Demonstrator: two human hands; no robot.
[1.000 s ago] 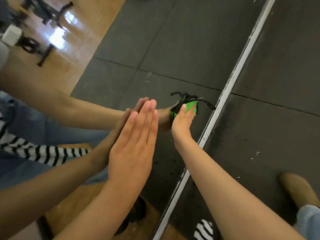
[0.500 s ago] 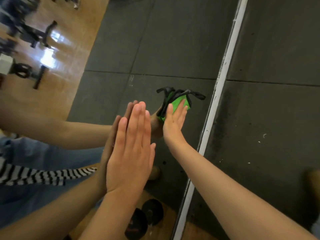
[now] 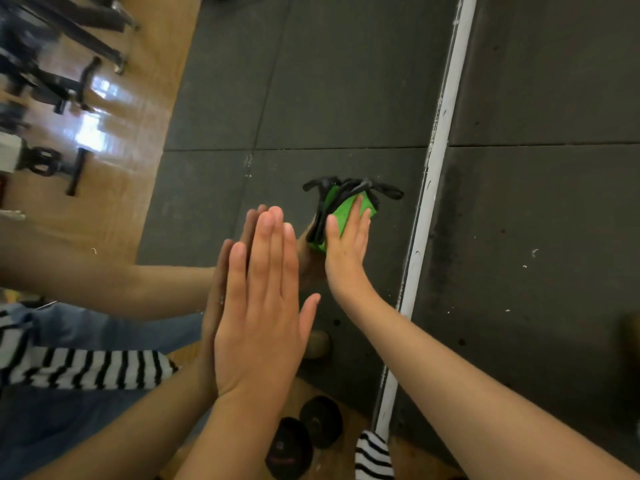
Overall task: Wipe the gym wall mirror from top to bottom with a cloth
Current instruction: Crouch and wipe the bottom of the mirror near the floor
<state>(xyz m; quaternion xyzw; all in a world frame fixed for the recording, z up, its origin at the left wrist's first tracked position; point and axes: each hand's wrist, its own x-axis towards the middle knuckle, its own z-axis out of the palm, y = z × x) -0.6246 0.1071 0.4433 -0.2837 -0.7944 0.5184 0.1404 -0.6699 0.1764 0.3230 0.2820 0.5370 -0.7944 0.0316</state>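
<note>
The wall mirror (image 3: pixel 311 98) fills the left and middle of the head view, down to its white bottom frame strip (image 3: pixel 433 174). My left hand (image 3: pixel 263 306) lies flat on the glass with straight fingers, meeting its own reflection. My right hand (image 3: pixel 346 247) presses a green cloth with black edging (image 3: pixel 341 213) flat against the mirror, just left of the frame strip. Its fingers are straight over the cloth. Part of the cloth is hidden under the palm.
Dark rubber floor mats (image 3: pixel 536 220) lie right of the frame strip. Gym equipment (image 3: pixel 52 81) on a wooden floor shows reflected at the upper left. Round dark weights (image 3: pixel 304 438) and a striped sleeve (image 3: pixel 374 455) sit near the bottom edge.
Both hands have slid along the glass while the view turned. The cloth stays under my right hand, and my left hand stays flat on the mirror.
</note>
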